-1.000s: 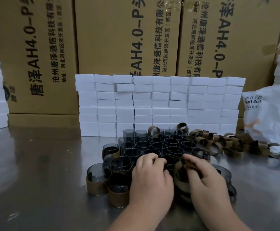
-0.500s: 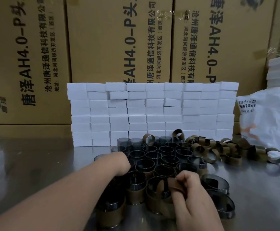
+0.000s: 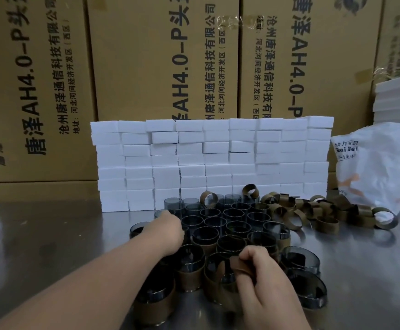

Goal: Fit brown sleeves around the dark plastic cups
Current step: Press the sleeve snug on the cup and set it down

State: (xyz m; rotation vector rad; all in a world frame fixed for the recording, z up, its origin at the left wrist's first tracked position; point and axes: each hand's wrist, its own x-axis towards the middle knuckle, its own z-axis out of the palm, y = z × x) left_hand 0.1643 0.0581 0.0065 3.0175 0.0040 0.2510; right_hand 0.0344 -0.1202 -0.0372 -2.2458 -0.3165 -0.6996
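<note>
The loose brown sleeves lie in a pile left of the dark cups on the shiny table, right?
No. The head view shows the loose brown sleeves lying in a pile right of the dark cups on the shiny table.

A single head-worn camera looks forward and slightly down across the table [image 3: 39, 246]. It sits close over the cups [image 3: 209, 234] in the lower middle and squarely faces a wall of white blocks [image 3: 218, 163], with tall cartons [image 3: 146, 67] farther back.
</note>
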